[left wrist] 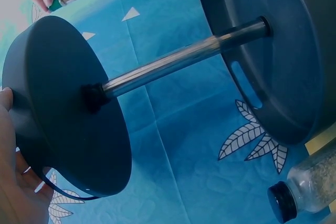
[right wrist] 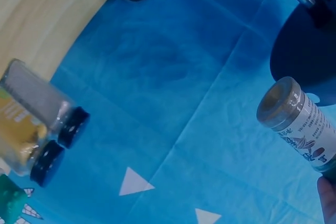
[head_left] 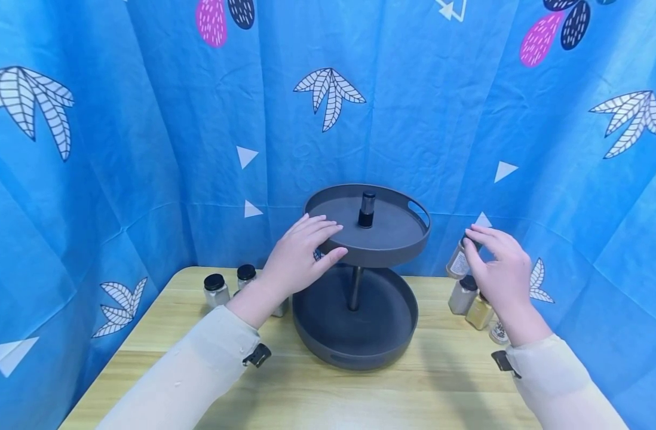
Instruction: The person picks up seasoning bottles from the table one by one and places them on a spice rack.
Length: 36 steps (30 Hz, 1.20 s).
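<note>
A dark grey two-tier round tray (head_left: 355,357) stands on the table, its tiers joined by a metal post (left wrist: 168,66). My left hand (head_left: 303,254) holds the upper tier's left rim, fingers over the edge and thumb along the outer wall. In the left wrist view, some of its fingers show behind the handle slot. My right hand (head_left: 500,263) pinches a spice jar (right wrist: 302,124) by its green cap, partly hidden by the fingers. The jar, with brownish contents and a white printed label, is tilted in the air right of the upper tier.
Below the right hand stand a grey-filled jar (head_left: 462,297), a yellow jar (head_left: 480,313) and another small jar (head_left: 499,332). Several black-capped jars, one at the far left (head_left: 216,292), stand behind the left forearm. A short dark cylinder (head_left: 367,209) rises from the upper tier's middle. Blue curtain surrounds the table.
</note>
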Each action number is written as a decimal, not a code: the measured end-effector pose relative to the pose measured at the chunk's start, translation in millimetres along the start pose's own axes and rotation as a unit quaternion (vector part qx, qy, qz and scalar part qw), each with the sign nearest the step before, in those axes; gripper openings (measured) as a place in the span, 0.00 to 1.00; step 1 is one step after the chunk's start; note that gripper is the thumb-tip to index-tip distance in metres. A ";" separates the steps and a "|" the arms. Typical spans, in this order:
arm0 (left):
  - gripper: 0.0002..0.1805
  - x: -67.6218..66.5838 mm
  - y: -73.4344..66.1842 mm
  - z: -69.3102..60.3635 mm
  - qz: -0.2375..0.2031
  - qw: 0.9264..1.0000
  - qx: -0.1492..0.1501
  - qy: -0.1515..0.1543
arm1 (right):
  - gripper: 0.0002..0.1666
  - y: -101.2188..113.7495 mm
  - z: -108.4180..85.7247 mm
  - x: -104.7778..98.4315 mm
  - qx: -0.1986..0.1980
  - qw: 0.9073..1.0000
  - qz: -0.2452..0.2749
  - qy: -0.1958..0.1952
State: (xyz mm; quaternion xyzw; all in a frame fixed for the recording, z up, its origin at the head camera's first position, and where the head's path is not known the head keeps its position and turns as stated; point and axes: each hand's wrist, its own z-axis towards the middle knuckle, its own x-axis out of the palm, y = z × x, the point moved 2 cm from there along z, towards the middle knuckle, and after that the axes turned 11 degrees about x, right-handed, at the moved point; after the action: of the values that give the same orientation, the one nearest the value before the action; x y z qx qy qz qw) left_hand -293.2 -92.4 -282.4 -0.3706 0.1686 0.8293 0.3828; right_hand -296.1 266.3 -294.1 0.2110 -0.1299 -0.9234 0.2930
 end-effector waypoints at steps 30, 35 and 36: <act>0.30 0.4 2.4 -0.1 -0.004 1.000 -0.002 -0.002 | 0.12 38.6 54.9 -0.1 -0.026 0.996 0.055 -0.063; 0.30 1.0 2.3 -0.5 -0.005 1.000 0.000 -0.003 | 0.12 42.6 60.7 3.2 -0.044 0.995 0.057 -0.072; 0.30 1.1 2.2 -0.5 -0.005 1.000 0.001 -0.003 | 0.12 43.1 61.6 3.9 -0.046 0.994 0.058 -0.074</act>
State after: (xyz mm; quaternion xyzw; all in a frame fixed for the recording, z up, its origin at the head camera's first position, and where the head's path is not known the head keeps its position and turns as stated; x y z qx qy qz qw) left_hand -295.0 -93.6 -283.6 -0.3685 0.1663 0.8285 0.3875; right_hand -306.8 236.9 -225.6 0.1202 -0.1206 -0.9230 0.3451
